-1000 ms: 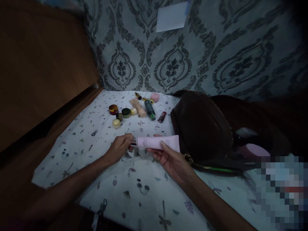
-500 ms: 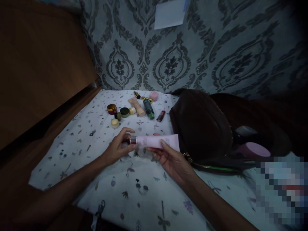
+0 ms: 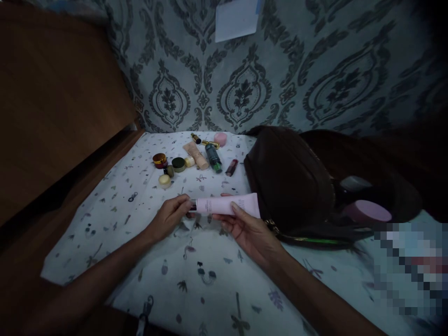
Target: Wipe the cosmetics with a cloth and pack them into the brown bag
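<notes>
A pale pink squeeze tube [image 3: 224, 206] lies level above the patterned cloth, its shiny silver cap [image 3: 193, 205] pointing left. My right hand [image 3: 250, 228] is closed around the tube's wide end, thumb on top and fingers beneath. At the other end, my left hand [image 3: 173, 211] pinches the cap between thumb and fingers, covering part of it. Beyond the hands lie a beige tube [image 3: 196, 155], a dark green bottle [image 3: 213, 157] with a bright green cap, and a small dark red tube [image 3: 231, 167].
A dark brown bag [image 3: 287, 182] lies open on the right, a pink round item [image 3: 369, 211] in its mouth. Several small jars, among them a gold-lidded red jar [image 3: 160, 160], stand left of centre. A wooden cabinet [image 3: 63, 88] borders the left; a patterned wall [image 3: 241, 93] rises behind.
My left hand's fingers have closed from a loose, spread hold to a tight pinch on the tube's cap. My right hand keeps its grip; the view has shifted slightly.
</notes>
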Tool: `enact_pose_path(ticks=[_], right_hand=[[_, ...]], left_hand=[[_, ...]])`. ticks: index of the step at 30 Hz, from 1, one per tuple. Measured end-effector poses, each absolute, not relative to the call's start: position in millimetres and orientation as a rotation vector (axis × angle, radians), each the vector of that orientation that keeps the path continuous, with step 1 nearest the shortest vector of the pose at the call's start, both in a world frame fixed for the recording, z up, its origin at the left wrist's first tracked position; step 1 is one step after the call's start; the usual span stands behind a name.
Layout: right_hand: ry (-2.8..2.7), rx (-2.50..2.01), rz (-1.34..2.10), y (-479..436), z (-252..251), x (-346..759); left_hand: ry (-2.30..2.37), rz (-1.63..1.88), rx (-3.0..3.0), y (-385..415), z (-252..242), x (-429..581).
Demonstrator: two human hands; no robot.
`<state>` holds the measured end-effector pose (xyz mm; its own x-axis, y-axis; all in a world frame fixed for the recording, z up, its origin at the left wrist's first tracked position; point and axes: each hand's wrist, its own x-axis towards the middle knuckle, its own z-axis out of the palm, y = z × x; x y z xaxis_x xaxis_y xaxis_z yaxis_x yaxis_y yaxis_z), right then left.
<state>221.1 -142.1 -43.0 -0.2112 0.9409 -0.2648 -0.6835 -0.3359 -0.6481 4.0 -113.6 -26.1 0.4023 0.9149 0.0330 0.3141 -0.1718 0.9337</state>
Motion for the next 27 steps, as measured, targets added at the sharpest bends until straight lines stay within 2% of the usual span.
enact_pose_path(ticks=[6,13,27], right_hand=[[-0.473,-0.758,1.789,-141.3,-44.6,221.7],[-0.469,-0.776,1.789,-141.6,-43.1,221.3],[-0.459,-0.800,1.783,-140.8,-43.3,220.5]], left_hand=[[0.978,0.905,1.657,-113.3,-34.3,0.5],[1.103,0.788,1.772,-113.2,-31.2,4.1],[1.100,0.780,1.749,-112.2,-31.0,5.1]])
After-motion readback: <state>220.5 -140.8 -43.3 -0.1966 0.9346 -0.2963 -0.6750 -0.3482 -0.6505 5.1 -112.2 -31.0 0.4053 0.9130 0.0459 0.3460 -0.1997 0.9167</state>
